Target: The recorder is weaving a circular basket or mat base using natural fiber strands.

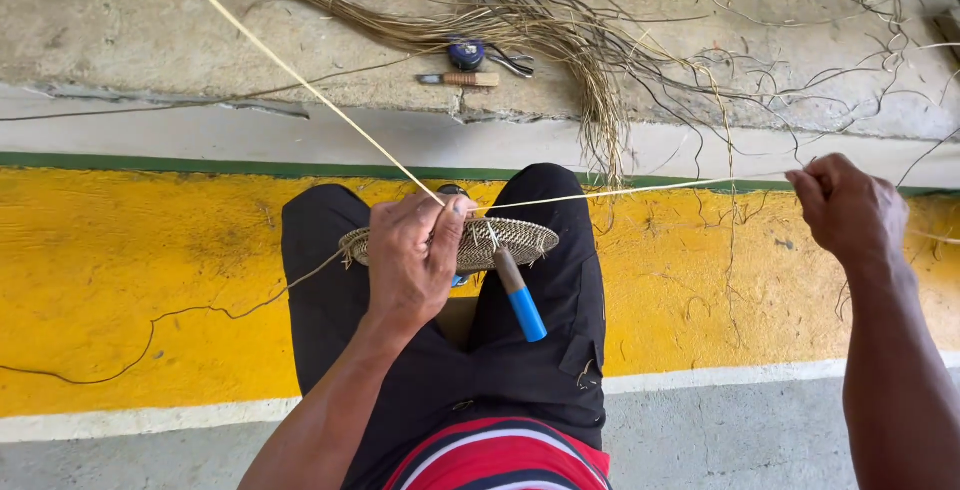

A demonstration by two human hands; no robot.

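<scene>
On the lap, a small woven disc [480,242] was gripped by the left hand [410,255]; a strand [640,190] was pulled taut by the closed right hand [848,208], with much fibre [560,40] left unwoven.

Single head-worn view, looking steeply down from close above onto lap [450,350], both hands and painted floor [130,280] ahead.

Bright, even daylight fills the head view; shadows are soft and faint (no harsh glare anywhere). Focus is sharp throughout, with slight wide-angle bending of lines toward the edges.
</scene>
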